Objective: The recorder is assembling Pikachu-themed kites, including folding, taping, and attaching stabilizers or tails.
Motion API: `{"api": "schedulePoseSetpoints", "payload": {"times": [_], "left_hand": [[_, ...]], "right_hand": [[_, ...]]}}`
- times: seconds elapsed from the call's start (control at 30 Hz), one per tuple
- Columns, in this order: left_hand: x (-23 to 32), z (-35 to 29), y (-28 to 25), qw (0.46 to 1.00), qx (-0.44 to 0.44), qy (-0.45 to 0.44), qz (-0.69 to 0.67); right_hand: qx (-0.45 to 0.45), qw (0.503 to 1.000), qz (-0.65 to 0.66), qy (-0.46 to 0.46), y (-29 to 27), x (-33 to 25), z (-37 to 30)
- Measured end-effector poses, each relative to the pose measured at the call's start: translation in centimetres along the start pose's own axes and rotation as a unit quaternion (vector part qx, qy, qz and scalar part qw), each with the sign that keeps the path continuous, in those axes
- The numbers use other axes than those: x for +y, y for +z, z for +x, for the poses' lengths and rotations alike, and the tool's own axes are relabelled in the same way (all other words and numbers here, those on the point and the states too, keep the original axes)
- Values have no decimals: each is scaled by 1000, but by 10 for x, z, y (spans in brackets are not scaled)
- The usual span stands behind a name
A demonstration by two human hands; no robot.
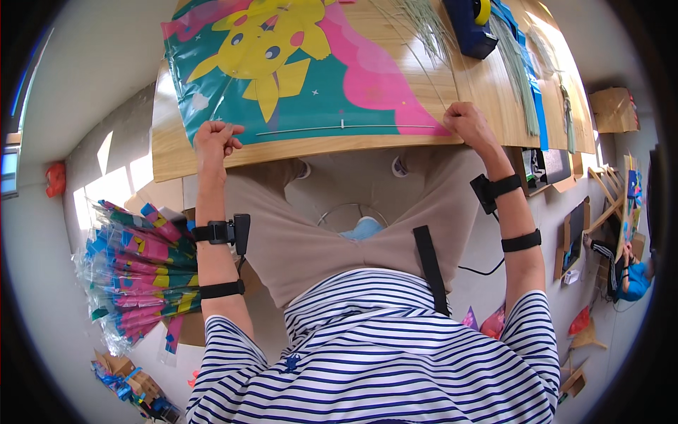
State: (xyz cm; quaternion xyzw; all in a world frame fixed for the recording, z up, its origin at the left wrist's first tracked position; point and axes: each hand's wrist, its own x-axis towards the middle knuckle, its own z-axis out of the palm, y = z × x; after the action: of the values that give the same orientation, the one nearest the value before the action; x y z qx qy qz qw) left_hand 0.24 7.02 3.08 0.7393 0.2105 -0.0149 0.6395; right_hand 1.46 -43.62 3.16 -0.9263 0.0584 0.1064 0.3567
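A thin plastic sheet point(282, 102), printed teal and pink with a yellow cartoon figure, lies spread on the wooden table point(296, 150). Along its near edge runs a thin pale rod point(296, 131) with a small white piece at its middle. My right hand point(470, 125) is closed in a fist at the sheet's near right corner, where the rod's right end meets my fingers. At the near left corner, my left hand point(217, 141) has its fingers curled, left of the rod's visible end. What those fingers pinch, if anything, is hidden.
A dark blue tape dispenser point(472, 35) with yellow tape stands at the table's far right. Bundles of thin pale green sticks point(521, 81) lie there beside a blue strap point(539, 106). Folded printed sheets point(145, 272) hang at my left. Far right, a person in blue point(633, 279) sits low.
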Motion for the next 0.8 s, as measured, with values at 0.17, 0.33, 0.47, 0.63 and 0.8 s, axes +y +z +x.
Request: {"api": "schedulePoseSetpoints", "payload": {"times": [0.17, 0.33, 0.47, 0.63, 0.8], "left_hand": [[6, 1, -11, 1000, 0, 18, -6], [3, 0, -13, 1000, 3, 12, 7], [1, -2, -15, 1000, 8, 7, 0], [0, -1, -14, 1000, 4, 12, -6], [-2, 0, -16, 1000, 5, 9, -9]], "right_hand": [[-44, 993, 108, -4, 2, -2, 6], [-56, 989, 135, -11, 5, -3, 6], [-64, 989, 136, -8, 7, -7, 7], [-67, 988, 139, 7, 8, -3, 8], [-64, 989, 136, 8, 10, -3, 8]]}}
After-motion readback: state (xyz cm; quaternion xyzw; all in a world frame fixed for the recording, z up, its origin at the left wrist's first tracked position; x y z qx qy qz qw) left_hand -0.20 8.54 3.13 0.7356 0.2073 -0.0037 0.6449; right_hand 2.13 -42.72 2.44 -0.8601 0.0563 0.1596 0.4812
